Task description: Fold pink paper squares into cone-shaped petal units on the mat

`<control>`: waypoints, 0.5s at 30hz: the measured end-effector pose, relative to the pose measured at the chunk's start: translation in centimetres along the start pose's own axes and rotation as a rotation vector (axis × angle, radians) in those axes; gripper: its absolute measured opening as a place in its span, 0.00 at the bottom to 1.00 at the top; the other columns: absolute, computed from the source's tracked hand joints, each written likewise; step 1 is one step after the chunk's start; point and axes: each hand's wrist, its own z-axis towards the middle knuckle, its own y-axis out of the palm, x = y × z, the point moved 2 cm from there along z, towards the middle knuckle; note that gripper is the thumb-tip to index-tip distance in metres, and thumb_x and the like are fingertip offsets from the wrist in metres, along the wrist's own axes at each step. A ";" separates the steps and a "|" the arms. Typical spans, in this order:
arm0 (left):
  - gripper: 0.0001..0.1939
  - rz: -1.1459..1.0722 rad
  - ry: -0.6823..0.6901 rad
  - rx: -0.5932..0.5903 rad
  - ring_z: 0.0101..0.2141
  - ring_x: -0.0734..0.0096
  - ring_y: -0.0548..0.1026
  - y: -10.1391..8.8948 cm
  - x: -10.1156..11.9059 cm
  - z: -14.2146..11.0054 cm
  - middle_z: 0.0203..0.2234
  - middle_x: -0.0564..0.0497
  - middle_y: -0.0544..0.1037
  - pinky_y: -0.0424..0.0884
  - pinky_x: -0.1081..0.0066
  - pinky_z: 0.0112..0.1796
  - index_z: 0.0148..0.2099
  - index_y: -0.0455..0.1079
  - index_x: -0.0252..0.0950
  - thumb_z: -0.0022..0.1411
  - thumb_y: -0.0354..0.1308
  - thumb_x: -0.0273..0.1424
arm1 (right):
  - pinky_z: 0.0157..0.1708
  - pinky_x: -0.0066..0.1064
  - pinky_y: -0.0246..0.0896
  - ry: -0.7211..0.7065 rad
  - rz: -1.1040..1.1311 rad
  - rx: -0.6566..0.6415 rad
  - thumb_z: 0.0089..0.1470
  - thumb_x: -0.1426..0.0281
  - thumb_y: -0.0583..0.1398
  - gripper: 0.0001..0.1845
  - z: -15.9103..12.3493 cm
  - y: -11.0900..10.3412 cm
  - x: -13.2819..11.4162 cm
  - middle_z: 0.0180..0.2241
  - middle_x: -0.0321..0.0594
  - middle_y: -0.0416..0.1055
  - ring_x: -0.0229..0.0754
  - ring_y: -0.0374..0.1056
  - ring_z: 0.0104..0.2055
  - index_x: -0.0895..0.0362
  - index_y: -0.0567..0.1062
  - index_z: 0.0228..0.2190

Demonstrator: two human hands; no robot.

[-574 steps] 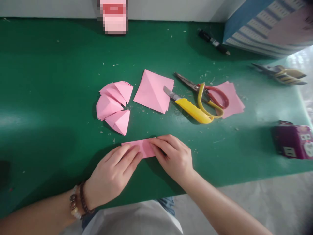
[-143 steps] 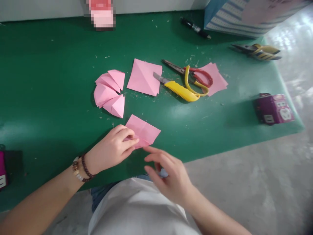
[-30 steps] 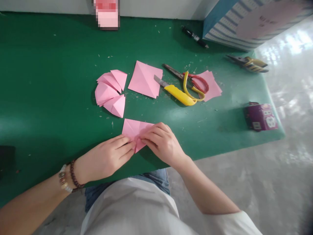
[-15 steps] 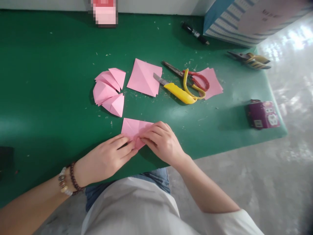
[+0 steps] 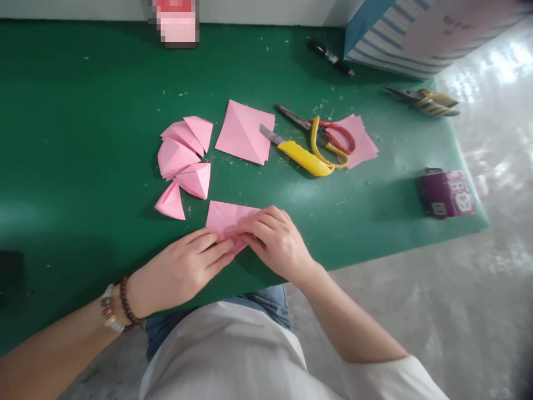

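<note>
Close to the table's front edge lies a creased sheet of pink paper (image 5: 227, 215), partly covered by my fingers. My left hand (image 5: 189, 266) holds its near left side down with the fingertips. At its right side, my right hand (image 5: 277, 241) pinches the paper between thumb and bent fingers; the thumb and fingertips meet near the middle. What the lower fold looks like is hidden under both hands. Beyond them is a heap of folded pink paper pieces (image 5: 179, 155), and one folded pink piece (image 5: 171, 203) sits apart at its near side.
A stack of pink squares (image 5: 244, 133) lies under the tip of a yellow cutter (image 5: 306, 158). Scissors (image 5: 328, 139) rest partly on more pink paper (image 5: 362, 141). Farther off are a pen (image 5: 331, 57), pliers (image 5: 425, 100), a purple box (image 5: 447, 193) and a striped box (image 5: 400, 41).
One folded pink piece has come off the near side of the heap and now lies closer to my left hand. Both hands stay almost in place on the paper.
</note>
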 end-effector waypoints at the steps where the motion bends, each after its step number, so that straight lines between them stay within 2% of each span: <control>1: 0.27 -0.003 0.002 -0.002 0.52 0.58 0.70 0.0 -0.1 0.0 0.56 0.45 0.72 0.69 0.55 0.56 0.65 0.59 0.31 0.65 0.49 0.20 | 0.37 0.36 0.61 0.002 -0.001 0.001 0.62 0.69 0.58 0.07 0.0 0.1 0.0 0.31 0.39 0.77 0.44 0.66 0.38 0.55 0.77 0.34; 7: 0.25 -0.031 0.004 -0.001 0.50 0.58 0.70 -0.2 -0.5 0.2 0.55 0.47 0.74 0.71 0.56 0.52 0.64 0.62 0.33 0.65 0.50 0.22 | 0.41 0.38 0.65 0.005 0.050 0.042 0.62 0.70 0.59 0.06 -0.3 0.2 0.3 0.33 0.40 0.77 0.44 0.67 0.39 0.54 0.77 0.35; 9: 0.25 -0.035 0.007 0.008 0.51 0.58 0.70 -0.3 -0.5 0.2 0.55 0.48 0.73 0.71 0.56 0.52 0.64 0.62 0.34 0.65 0.50 0.22 | 0.43 0.39 0.66 0.001 0.086 0.122 0.60 0.72 0.60 0.05 -0.6 -0.2 0.0 0.35 0.40 0.78 0.44 0.68 0.40 0.54 0.76 0.37; 11: 0.25 -0.034 0.010 0.013 0.52 0.58 0.69 -0.4 -0.5 0.2 0.56 0.47 0.72 0.71 0.56 0.52 0.64 0.62 0.34 0.64 0.50 0.21 | 0.44 0.39 0.67 0.008 0.128 0.212 0.59 0.76 0.59 0.07 -1.3 -0.8 -0.7 0.37 0.41 0.78 0.44 0.69 0.42 0.54 0.74 0.39; 13: 0.25 -0.030 0.007 0.019 0.53 0.58 0.69 -0.4 -0.5 0.2 0.57 0.46 0.72 0.71 0.56 0.52 0.63 0.63 0.34 0.64 0.51 0.21 | 0.43 0.37 0.68 0.051 0.198 0.236 0.58 0.79 0.58 0.10 -2.2 -1.1 -1.8 0.39 0.41 0.78 0.43 0.71 0.41 0.54 0.72 0.39; 15: 0.22 -0.033 0.001 0.026 0.53 0.58 0.69 -0.3 -0.5 0.2 0.57 0.46 0.72 0.71 0.56 0.53 0.59 0.67 0.34 0.63 0.52 0.21 | 0.35 0.31 0.68 0.159 0.317 0.159 0.58 0.80 0.55 0.11 -3.4 -1.0 -3.1 0.41 0.41 0.78 0.37 0.71 0.33 0.54 0.70 0.39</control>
